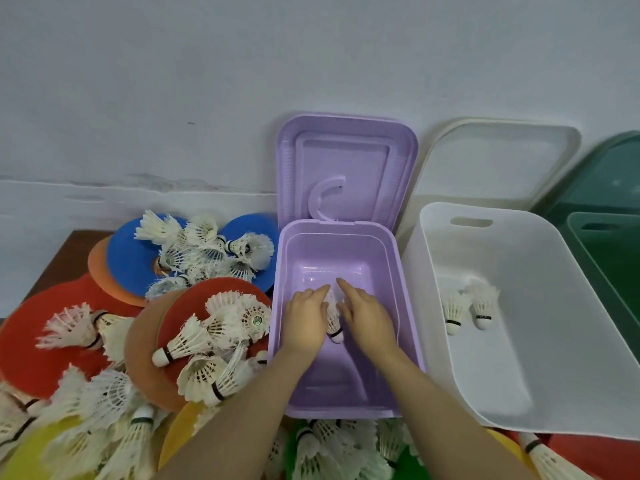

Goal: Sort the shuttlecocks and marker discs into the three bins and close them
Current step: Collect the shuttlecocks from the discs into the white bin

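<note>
Both hands (337,318) cup one shuttlecock (335,325); white bin (554,393) holds two.

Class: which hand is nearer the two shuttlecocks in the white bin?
Right. The right hand is in the purple bin beside the white bin's two shuttlecocks; the left hand lies farther away.

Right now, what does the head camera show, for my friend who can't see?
Two hands, left hand and right hand, hold a shuttlecock inside an open purple bin. A white bin beside it holds two shuttlecocks; more lie on coloured discs.
</note>
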{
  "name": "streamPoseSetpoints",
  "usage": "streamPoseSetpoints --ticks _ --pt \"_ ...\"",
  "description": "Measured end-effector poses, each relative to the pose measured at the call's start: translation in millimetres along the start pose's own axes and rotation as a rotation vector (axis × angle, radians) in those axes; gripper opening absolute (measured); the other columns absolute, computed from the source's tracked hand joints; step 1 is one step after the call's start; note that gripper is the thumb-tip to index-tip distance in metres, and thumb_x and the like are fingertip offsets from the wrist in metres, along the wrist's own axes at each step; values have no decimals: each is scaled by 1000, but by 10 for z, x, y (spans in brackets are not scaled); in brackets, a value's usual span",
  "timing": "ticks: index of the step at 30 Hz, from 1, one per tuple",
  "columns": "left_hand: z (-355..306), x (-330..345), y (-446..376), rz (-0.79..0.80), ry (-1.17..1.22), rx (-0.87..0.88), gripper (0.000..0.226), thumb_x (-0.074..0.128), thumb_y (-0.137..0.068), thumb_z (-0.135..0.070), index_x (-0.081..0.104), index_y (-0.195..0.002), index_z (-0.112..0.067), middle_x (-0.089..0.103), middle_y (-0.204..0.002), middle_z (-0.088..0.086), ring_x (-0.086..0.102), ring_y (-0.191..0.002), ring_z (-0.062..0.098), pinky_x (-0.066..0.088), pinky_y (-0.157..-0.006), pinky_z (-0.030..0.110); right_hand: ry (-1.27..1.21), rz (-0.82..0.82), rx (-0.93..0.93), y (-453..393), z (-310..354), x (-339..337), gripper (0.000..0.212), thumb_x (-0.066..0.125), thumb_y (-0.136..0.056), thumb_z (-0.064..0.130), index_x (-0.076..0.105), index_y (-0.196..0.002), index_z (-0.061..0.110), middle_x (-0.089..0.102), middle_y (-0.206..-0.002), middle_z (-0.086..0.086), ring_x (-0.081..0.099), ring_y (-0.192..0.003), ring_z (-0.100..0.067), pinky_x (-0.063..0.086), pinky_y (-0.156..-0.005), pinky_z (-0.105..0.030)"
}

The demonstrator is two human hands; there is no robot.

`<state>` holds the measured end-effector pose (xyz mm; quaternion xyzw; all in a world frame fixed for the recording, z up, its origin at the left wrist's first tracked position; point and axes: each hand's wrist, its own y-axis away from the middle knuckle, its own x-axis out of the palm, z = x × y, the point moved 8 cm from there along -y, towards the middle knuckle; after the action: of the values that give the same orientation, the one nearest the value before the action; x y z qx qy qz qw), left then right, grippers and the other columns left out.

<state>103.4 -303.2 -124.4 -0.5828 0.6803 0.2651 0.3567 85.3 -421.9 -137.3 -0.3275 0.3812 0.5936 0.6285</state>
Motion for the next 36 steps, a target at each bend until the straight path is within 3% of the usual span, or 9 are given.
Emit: streamPoseSetpoints --ticks 3,6,11,14,17,23,26,31,36 --pt "-86 -175 76 -85 52 75 37 53 -90 -8 55 -128 -9 66 -93 13 57 -91 33 46 -81 44 5 -68 11 0 10 -102 31 45 -94 17 54 -124 15 63 -109 -6 57 -98 -32 48 -72 -39" --pt "-218 -491 171 -248 68 191 35 56 -85 -13 62 -119 -9 66 -80 6 59 -75 28 51 -67 41 -59 -159 -5 61 113 -282 32 46 -95 18 56 -125 17 66 -103 -7 59 -93 -32 48 -69 -38" --pt "-498 -1133 219 -392 164 284 33 52 -87 -25 65 -114 -11 67 -85 1 59 -78 23 48 -72 38 -97 -379 -172 169 549 -932 32 54 -93 17 60 -124 16 69 -107 -9 62 -93 -31 48 -70 -37" --pt "-773 -1369 159 -433 258 319 30 54 -86 -24 67 -110 -11 68 -88 1 58 -79 19 48 -74 35 1 -508 -287 232 668 -1420 24 61 -87 14 66 -111 13 71 -92 -9 64 -76 -32 50 -58 -36" --pt "-1207 -1448 127 -416 343 356 26 61 -85 -13 68 -110 -10 67 -88 2 56 -83 11 45 -77 25 29 -596 -256 340 441 -1913 18 62 -87 13 67 -104 8 68 -79 -15 62 -69 -37 50 -56 -39" --pt "-2113 -1228 263 -402 451 483 25 56 -85 -13 68 -107 -10 60 -85 -2 49 -73 6 39 -66 14 -13 -634 -49 708 -502 -2557 25 52 -95 23 64 -114 11 69 -80 -16 61 -73 -37 44 -61 -36" --pt "-2374 -991 333 -397 435 488 25 57 -86 -13 68 -108 -12 61 -87 -2 52 -75 8 40 -67 17 43 -614 36 890 -907 -2680 29 51 -95 28 63 -117 14 71 -92 -12 63 -84 -35 43 -65 -33" --pt "-2529 -342 429 -194 199 480 28 57 -84 -22 68 -109 -14 66 -88 2 59 -82 21 47 -73 32 139 -525 4 1098 -1245 -2589 33 57 -92 30 64 -115 9 68 -109 -8 62 -98 -31 48 -71 -36" --pt "-2387 -234 678 -168 -80 518 41 43 -85 -36 69 -106 -12 68 -92 4 63 -81 29 51 -69 38 143 -434 -67 1184 -1220 -2457 36 51 -94 32 60 -122 12 63 -120 -4 58 -108 -26 46 -82 -36"
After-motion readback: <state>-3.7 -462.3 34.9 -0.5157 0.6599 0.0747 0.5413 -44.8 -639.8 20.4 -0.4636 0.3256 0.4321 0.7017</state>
